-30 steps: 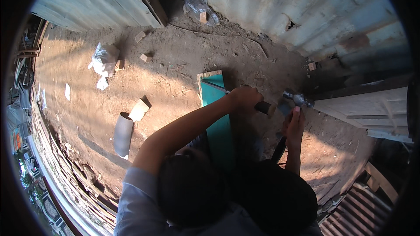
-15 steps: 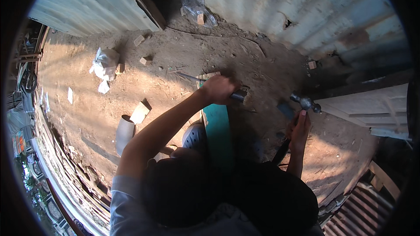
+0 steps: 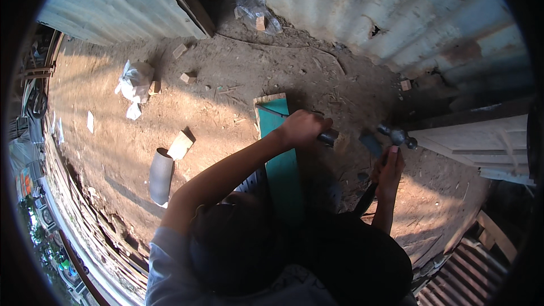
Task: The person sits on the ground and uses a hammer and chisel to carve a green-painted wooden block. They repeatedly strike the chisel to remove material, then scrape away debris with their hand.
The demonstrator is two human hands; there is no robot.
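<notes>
My left hand [image 3: 306, 128] is closed round a narrow metal tool with a dark handle [image 3: 327, 136]. Its thin shaft [image 3: 272, 111] lies across the far end of a green-painted wooden plank [image 3: 281, 178]; my fingers hide the middle, so its exact kind is unclear. The plank runs lengthwise away from my body, its near end lost in shadow. Off to the right, my right hand [image 3: 389, 171] grips a ball-peen hammer [image 3: 399, 136] just below the head. The hammer's dark handle slants down toward my lap, apart from the plank.
On the dirt floor lie a white plastic bag [image 3: 135, 82], a grey curved piece [image 3: 161, 177], a wood offcut [image 3: 180, 145] and several small wood blocks. Corrugated metal sheets [image 3: 385, 17] stand at the back. A pale panel [image 3: 481, 141] is at the right.
My left hand has moved right with the metal tool, drawing its shaft across the plank's end. More of that end shows now. My right hand and the hammer have barely moved.
</notes>
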